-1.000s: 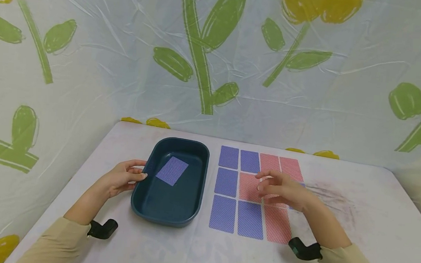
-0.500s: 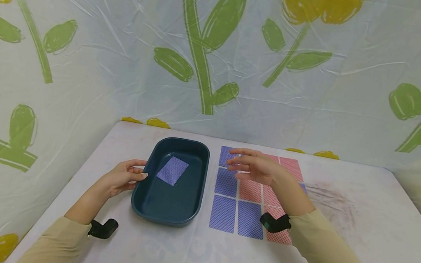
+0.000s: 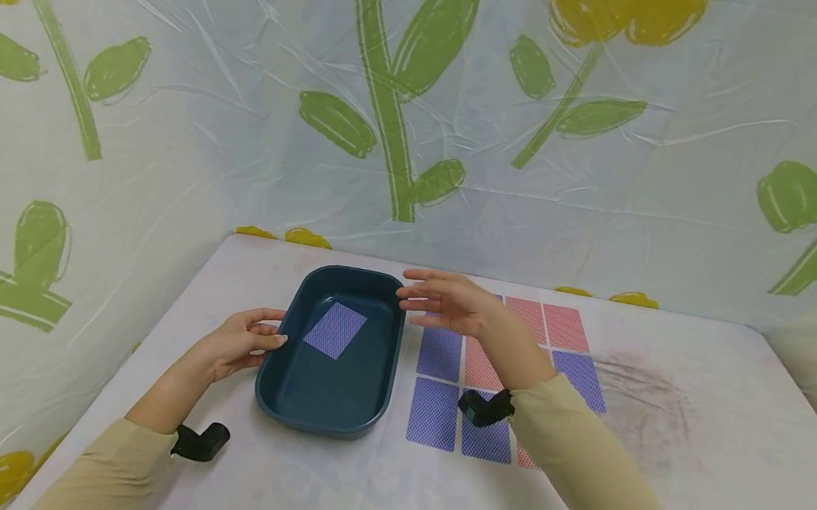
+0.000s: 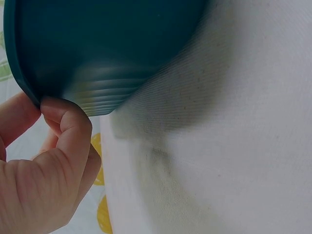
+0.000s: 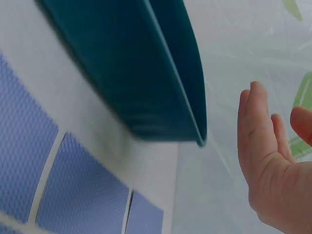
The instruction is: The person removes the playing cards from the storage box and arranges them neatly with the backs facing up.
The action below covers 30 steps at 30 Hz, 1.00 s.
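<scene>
My left hand (image 3: 239, 344) pinches the left rim of a deep dark-teal rectangular dish (image 3: 325, 396). In the left wrist view, thumb and fingers of that hand (image 4: 51, 165) meet at the edge of the dish (image 4: 107, 39). One blue-backed playing card (image 3: 334, 331) lies slanted on the dish's floor. My right hand (image 3: 448, 302) hovers by the far right rim, fingers extended and nothing held. From the right wrist, this hand (image 5: 273, 161) appears beside the dish's end, apart from its wall (image 5: 131, 87).
Right of the dish, playing cards lie face down in rows, with blue backs (image 3: 432, 413) and red backs (image 3: 565, 328). The right arm hides part of them. A flower-printed cloth (image 3: 563, 211) hangs behind the white table (image 3: 319, 480).
My right hand has moved left and away from me, from over the red cards to the dish's far right rim. The left hand, dish and cards have stayed put.
</scene>
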Tool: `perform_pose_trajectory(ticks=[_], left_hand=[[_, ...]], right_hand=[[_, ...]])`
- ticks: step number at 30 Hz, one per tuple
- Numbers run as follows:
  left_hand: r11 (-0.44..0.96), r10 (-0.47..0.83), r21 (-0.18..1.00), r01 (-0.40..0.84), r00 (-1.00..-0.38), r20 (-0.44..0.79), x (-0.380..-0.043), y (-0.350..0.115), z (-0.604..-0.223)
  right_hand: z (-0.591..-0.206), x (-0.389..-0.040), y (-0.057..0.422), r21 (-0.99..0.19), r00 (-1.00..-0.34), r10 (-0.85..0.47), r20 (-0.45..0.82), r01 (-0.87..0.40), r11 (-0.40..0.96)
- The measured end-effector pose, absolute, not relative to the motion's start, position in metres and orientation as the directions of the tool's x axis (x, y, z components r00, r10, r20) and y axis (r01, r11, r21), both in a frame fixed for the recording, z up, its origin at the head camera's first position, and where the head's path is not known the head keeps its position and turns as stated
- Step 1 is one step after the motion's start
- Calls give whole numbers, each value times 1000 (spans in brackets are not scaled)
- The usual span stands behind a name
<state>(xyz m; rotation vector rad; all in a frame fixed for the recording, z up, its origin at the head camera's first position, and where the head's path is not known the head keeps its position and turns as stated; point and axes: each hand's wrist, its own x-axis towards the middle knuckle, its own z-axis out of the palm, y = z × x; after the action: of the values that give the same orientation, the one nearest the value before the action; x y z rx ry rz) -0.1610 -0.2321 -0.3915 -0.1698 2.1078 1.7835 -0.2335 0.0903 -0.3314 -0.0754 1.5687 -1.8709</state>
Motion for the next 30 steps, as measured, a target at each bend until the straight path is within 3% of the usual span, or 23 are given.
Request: perform_pose_trajectory(ticks=[14,30], left_hand=[[205,136,923,-326,-924,-357,-161,-232,-392],[194,136,924,-328,-924,-357,-161,-231,-390]], right_hand=[[-346,-246,40,-836,-762,-483,-432,539,-102],[-364,-252,0,-824,-817,-346,-462,539,-173]])
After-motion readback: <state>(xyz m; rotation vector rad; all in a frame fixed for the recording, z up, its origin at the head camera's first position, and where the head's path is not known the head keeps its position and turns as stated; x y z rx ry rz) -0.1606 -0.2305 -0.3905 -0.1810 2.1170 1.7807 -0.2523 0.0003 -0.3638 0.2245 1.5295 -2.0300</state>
